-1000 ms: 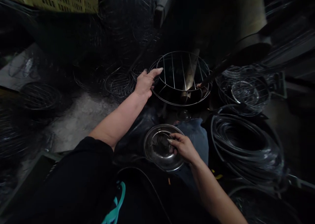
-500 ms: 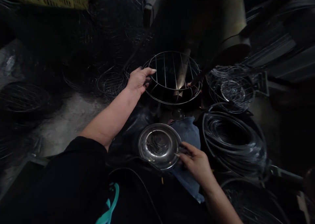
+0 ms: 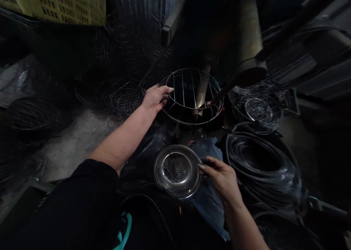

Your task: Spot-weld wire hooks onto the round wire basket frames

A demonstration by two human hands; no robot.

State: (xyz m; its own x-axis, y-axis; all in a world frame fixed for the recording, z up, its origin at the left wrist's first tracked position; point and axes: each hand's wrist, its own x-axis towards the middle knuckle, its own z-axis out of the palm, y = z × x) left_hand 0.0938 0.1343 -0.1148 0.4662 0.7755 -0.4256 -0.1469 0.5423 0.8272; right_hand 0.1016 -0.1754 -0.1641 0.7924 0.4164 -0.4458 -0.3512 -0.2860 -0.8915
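My left hand reaches forward and curls its fingers round the left rim of a round wire basket frame, which stands over a dark machine post. My right hand sits lower, its fingers pinched on the right edge of a shiny metal dish that rests in front of me. A blue cloth lies under and behind the dish. A black sleeve covers my left upper arm.
Coils of wire rings are stacked at the right. A finished wire basket with a metal disc lies behind them. More wire frames litter the grey floor at left. A yellow crate stands far back left.
My right hand has slid from inside the dish to its right rim. My left hand's fingers have closed further round the basket rim. The view has shifted slightly.
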